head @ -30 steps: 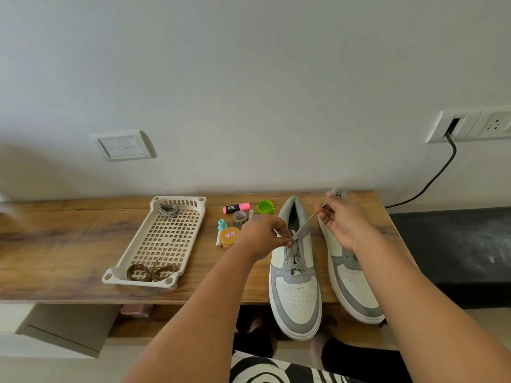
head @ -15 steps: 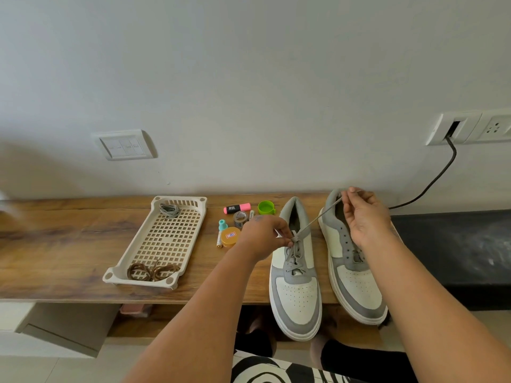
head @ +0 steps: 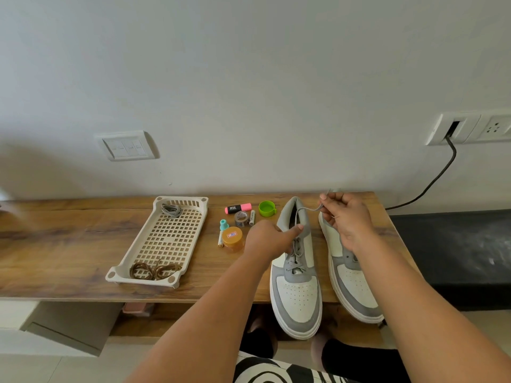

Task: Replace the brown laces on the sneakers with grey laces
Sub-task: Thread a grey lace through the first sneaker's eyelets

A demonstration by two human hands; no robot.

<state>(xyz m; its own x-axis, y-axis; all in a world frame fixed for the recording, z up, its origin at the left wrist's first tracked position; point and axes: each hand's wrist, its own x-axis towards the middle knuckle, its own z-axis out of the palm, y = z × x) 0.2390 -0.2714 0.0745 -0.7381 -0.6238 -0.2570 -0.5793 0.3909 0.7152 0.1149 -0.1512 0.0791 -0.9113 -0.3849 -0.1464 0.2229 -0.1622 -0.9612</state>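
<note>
Two grey and white sneakers stand side by side on the wooden table (head: 69, 239). The left sneaker (head: 297, 294) has a grey lace (head: 296, 251) threaded partway up. My left hand (head: 269, 239) holds that sneaker at its upper eyelets, thumb against the tongue. My right hand (head: 347, 219) pinches the free end of the grey lace (head: 311, 209), which loops slack above the collar. My right arm hides part of the right sneaker (head: 356, 288). Brown laces (head: 153, 270) lie at the near end of a cream tray (head: 132, 250), and a second grey lace (head: 171, 210) at its far end.
Between tray and sneakers sit a pink highlighter (head: 237, 208), a green cap (head: 266, 208), a tape roll (head: 241, 218), an orange-lidded jar (head: 233, 239) and a teal-capped marker (head: 223, 230). A black cable (head: 431, 183) runs from the wall socket. A dark surface (head: 453, 252) lies to the right.
My right hand has stayed near the far edge while the taut lace went slack into a loop. My left hand shifted slightly up along the left sneaker's eyelets.
</note>
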